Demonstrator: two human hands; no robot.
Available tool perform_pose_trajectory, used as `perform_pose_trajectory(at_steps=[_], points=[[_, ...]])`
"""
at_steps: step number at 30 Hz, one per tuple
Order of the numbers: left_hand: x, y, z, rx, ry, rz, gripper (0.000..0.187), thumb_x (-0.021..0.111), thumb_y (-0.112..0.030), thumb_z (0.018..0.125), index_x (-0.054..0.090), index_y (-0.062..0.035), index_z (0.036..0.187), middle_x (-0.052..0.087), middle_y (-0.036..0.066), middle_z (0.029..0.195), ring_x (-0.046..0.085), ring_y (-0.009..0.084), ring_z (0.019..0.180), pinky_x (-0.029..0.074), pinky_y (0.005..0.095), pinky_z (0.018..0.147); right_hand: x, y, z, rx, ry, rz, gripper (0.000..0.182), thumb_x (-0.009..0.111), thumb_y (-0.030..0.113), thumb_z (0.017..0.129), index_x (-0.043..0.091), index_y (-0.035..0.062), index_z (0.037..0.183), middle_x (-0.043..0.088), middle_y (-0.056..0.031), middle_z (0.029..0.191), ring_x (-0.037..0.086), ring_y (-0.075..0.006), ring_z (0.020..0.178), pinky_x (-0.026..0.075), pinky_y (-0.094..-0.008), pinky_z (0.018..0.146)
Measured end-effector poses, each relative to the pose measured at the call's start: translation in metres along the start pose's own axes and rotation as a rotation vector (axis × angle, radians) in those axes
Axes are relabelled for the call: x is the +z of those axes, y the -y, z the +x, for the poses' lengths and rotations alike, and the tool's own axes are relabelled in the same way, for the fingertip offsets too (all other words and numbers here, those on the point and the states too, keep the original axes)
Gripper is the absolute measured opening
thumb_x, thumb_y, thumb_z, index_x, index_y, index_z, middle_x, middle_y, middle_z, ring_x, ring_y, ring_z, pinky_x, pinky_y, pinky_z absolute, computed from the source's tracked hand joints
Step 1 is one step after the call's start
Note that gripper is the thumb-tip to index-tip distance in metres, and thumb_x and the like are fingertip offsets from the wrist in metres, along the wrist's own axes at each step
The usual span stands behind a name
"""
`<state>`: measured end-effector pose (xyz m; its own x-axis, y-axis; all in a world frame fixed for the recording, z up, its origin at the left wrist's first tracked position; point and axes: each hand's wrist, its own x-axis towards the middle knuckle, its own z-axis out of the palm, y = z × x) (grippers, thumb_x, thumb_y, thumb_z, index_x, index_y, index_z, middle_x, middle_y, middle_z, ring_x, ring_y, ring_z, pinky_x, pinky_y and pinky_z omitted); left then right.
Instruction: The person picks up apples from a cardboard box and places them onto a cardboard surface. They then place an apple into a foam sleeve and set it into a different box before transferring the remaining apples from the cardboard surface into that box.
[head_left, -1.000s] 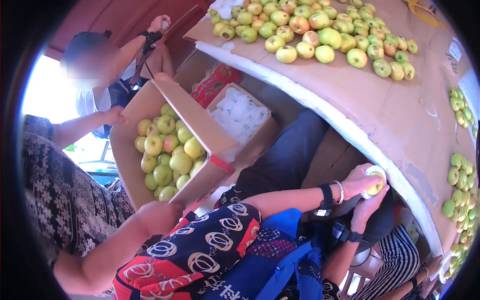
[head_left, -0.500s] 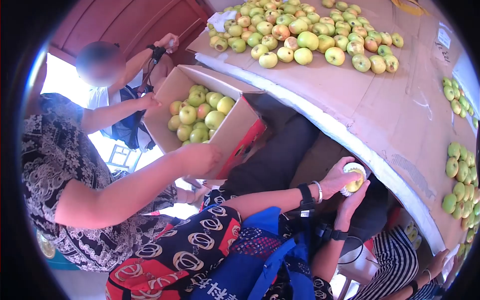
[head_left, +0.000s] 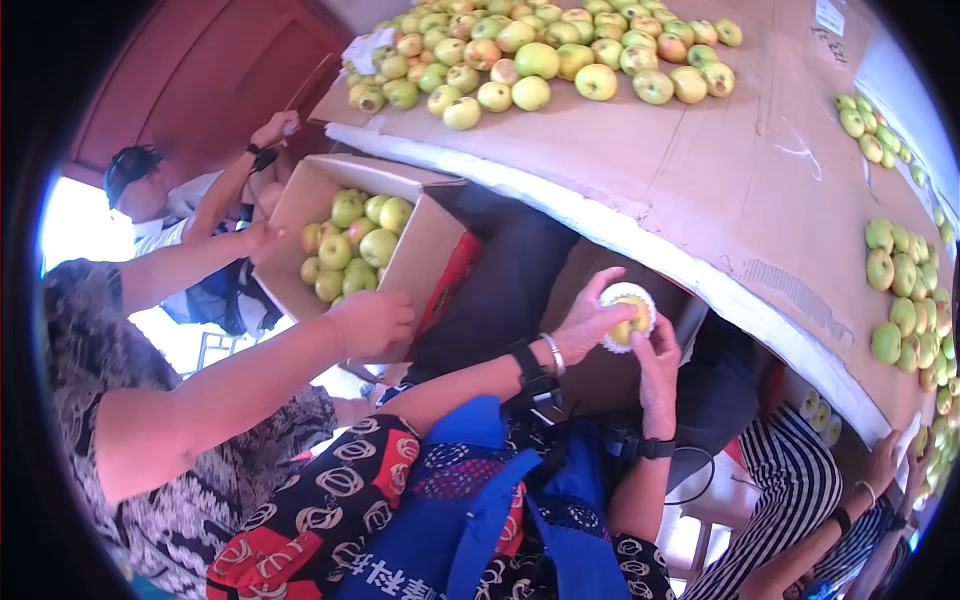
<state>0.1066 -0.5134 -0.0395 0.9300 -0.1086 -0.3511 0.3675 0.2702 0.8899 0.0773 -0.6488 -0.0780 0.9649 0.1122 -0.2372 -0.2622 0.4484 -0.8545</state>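
A yellow-green apple (head_left: 626, 322) wears a white foam net (head_left: 606, 303) around its sides, with its face showing. My left hand (head_left: 590, 318) grips it from the left, thumb across the front and fingers behind. From the right and below, my right hand (head_left: 657, 365) closes its fingers on the net's edge. Both hands are in front of the table's padded white edge (head_left: 720, 295), above my lap.
At left, a person in a patterned top holds a cardboard box (head_left: 425, 240) with several apples inside. Loose apples (head_left: 537, 60) cover the far cardboard-topped table (head_left: 660, 170). More apples (head_left: 905, 290) lie at right, near another person's hand (head_left: 882, 462).
The view has shifted, so the table, box and my hands appear farther left. My hands still hold the netted apple, with the right hand's fingers now higher against its side.
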Motion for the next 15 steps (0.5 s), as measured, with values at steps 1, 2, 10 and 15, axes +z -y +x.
perform_pose_trajectory(at_steps=[1,2,10,15], points=[[-0.006,-0.002,0.0,-0.007,0.018,-0.009,0.063,0.062,-0.014,0.076,0.031,-0.0009,0.129,0.051,0.011,0.107,0.052,0.0163,0.098,0.044,0.0283,0.083,0.005,0.001,0.0,0.065,-0.011,0.012,0.041,0.063,0.011,0.079,0.046,0.001,0.116,0.054,-0.0075,0.108,0.053,-0.0147,0.099,0.044,-0.0278,0.085],[-0.011,-0.001,-0.002,-0.045,0.037,-0.07,0.063,0.062,-0.014,0.076,0.03,-0.0011,0.129,0.05,0.011,0.108,0.051,0.0162,0.098,0.044,0.0281,0.083,0.01,0.0,-0.002,0.123,0.008,0.063,0.042,0.061,0.014,0.081,0.044,0.0027,0.118,0.053,-0.0073,0.109,0.055,-0.0151,0.097,0.047,-0.0281,0.081],[-0.08,-0.019,-0.009,-0.11,0.086,0.032,0.076,0.063,-0.021,0.079,0.017,-0.0041,0.137,0.043,0.012,0.122,0.043,0.0179,0.112,0.034,0.0309,0.095,0.048,-0.035,0.019,0.356,0.002,0.333,0.042,0.056,0.021,0.082,0.041,0.0057,0.118,0.052,-0.0082,0.111,0.055,-0.0187,0.1,0.048,-0.0337,0.082],[-0.127,-0.16,-0.062,0.037,0.13,0.138,0.069,0.059,-0.03,0.078,0.029,0.0006,0.132,0.04,0.022,0.129,0.041,0.0286,0.12,0.033,0.0383,0.098,0.034,-0.09,0.081,0.514,-0.255,0.236,0.036,0.061,0.03,0.079,0.05,0.0116,0.108,0.058,0.0002,0.095,0.055,-0.01,0.079,0.043,-0.0235,0.061]])
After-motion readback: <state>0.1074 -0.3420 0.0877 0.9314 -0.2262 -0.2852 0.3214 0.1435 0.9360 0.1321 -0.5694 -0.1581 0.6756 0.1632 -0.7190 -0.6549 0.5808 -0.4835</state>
